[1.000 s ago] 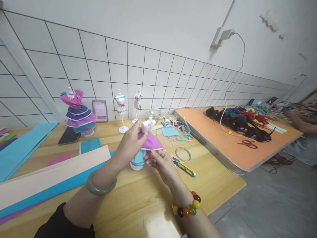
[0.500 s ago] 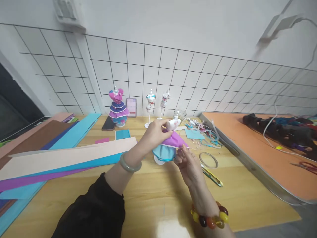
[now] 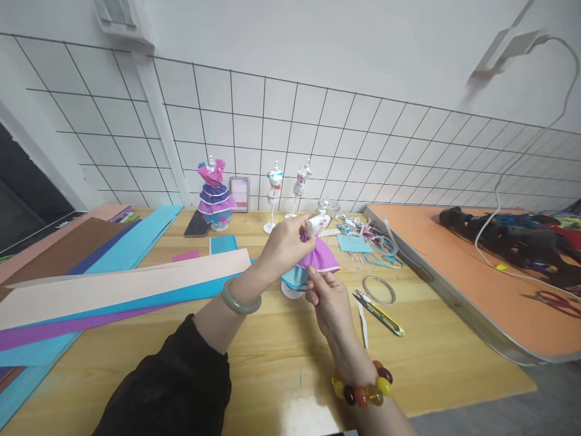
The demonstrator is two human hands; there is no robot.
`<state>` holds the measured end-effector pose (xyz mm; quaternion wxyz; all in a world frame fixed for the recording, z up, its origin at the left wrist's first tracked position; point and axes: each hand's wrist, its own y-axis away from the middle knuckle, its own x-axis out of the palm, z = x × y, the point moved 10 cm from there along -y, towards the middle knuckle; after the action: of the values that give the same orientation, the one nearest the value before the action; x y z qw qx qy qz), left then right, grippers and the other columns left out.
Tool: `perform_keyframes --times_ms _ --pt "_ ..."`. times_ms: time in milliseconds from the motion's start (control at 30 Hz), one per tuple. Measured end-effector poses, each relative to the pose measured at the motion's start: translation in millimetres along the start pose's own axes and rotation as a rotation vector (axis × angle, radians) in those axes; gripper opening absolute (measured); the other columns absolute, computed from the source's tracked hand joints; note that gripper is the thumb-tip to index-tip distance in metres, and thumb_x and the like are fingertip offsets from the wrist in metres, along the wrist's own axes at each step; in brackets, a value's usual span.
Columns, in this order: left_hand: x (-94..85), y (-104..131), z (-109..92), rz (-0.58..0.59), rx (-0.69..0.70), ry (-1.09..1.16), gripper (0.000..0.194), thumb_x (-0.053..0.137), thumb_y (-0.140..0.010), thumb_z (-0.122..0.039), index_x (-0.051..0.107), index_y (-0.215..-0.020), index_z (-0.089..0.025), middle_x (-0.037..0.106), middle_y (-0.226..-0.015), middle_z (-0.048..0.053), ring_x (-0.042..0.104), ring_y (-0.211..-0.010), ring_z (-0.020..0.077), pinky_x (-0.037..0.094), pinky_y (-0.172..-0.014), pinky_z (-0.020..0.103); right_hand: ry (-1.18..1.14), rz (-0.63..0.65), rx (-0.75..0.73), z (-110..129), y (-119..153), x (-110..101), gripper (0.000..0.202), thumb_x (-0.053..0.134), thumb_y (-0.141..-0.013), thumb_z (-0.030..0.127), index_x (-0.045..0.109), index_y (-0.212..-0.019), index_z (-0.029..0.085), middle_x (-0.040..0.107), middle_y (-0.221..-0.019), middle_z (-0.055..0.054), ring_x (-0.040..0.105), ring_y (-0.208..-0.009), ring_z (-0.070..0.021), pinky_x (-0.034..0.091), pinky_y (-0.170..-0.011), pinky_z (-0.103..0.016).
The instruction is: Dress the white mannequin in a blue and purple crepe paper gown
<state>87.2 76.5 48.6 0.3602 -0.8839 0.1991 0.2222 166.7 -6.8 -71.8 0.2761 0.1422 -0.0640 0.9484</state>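
Observation:
A small white mannequin (image 3: 316, 225) leans tilted in my left hand (image 3: 287, 245), whose fingers close around its waist. It wears a purple skirt layer (image 3: 323, 255) over a light blue layer (image 3: 294, 278), and its white round base (image 3: 291, 292) shows beneath. My right hand (image 3: 327, 297) pinches the lower part of the purple skirt layer between thumb and fingers. Just right of that hand lie a white strip (image 3: 364, 325) and yellow-green thread snips (image 3: 381, 315). A clear ring-shaped roll (image 3: 379, 289) rests behind the snips.
Behind stand a mannequin in a layered dress (image 3: 215, 197) and two bare-skirted mannequins (image 3: 274, 192) (image 3: 301, 184). Long coloured paper sheets (image 3: 122, 290) cover the left side. Ribbons and trimmings (image 3: 363, 233) lie back right, beside a raised-edge orange surface (image 3: 467, 272) with red scissors (image 3: 551, 300).
My right hand has moved left along the purple skirt layer's lower edge. The white strip and the snips' blades have come into view beside it. My left hand keeps its hold.

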Motion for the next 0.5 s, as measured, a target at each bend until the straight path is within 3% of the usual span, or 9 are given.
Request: perform_keyframes --times_ms 100,167,267,367,433,500 --pt "-2.6 -1.7 2.8 -0.013 0.001 -0.006 0.036 0.058 -0.078 -0.022 0.064 -0.113 -0.021 0.07 -0.088 0.002 0.063 -0.08 0.016 0.048 -0.074 0.026 0.154 0.027 -0.033 0.9 3.7 -7.9 0.038 0.072 -0.07 0.055 0.061 -0.066 0.019 0.057 -0.056 0.002 0.039 -0.037 -0.0059 0.03 -0.038 -0.023" --pt "-4.5 -2.9 5.5 -0.021 -0.002 -0.024 0.031 0.057 -0.079 -0.023 0.065 -0.11 -0.022 0.07 -0.089 0.002 0.063 -0.08 0.0162 0.047 -0.073 0.026 0.303 0.037 -0.055 4.0 6.5 -24.8 0.039 0.068 -0.073 0.057 0.068 -0.075 0.018 0.061 -0.058 0.0 0.045 -0.038 -0.0091 0.036 -0.04 -0.025" --pt "-5.9 -4.6 8.7 -0.016 -0.002 -0.088 0.031 0.057 -0.08 -0.024 0.065 -0.111 -0.021 0.07 -0.092 0.003 0.063 -0.084 0.0182 0.047 -0.075 0.029 0.576 -0.038 -0.118 17.4 9.8 -74.8 0.038 0.063 -0.077 0.056 0.07 -0.081 0.019 0.067 -0.066 -0.005 0.06 -0.053 -0.0178 0.048 -0.054 -0.032" --pt "-5.6 -5.4 8.9 -0.004 0.019 -0.141 0.044 0.057 -0.082 -0.025 0.057 -0.125 -0.02 0.069 -0.099 0.005 0.063 -0.089 0.0197 0.047 -0.08 0.031 0.894 -0.171 -0.185 34.5 14.3 -132.8 0.028 0.063 -0.077 0.047 0.071 -0.083 0.021 0.073 -0.089 -0.013 0.066 -0.083 -0.0284 0.049 -0.074 -0.04" --pt "-5.2 -5.6 9.6 -0.003 0.027 -0.162 0.055 0.057 -0.082 -0.026 0.048 -0.136 -0.02 0.069 -0.1 0.006 0.063 -0.089 0.0195 0.047 -0.081 0.031 1.075 -0.186 -0.206 37.4 17.0 -157.1 0.023 0.059 -0.08 0.041 0.071 -0.083 0.022 0.073 -0.092 -0.014 0.066 -0.088 -0.0303 0.047 -0.077 -0.04" --pt "-5.1 -5.7 10.6 -0.013 0.036 -0.18 0.063 0.057 -0.083 -0.026 0.039 -0.143 -0.019 0.069 -0.099 0.006 0.063 -0.088 0.0187 0.047 -0.081 0.031 1.215 -0.153 -0.215 32.6 19.3 -168.8 0.018 0.054 -0.081 0.034 0.068 -0.075 0.023 0.073 -0.083 -0.012 0.066 -0.082 -0.0284 0.047 -0.074 -0.038"
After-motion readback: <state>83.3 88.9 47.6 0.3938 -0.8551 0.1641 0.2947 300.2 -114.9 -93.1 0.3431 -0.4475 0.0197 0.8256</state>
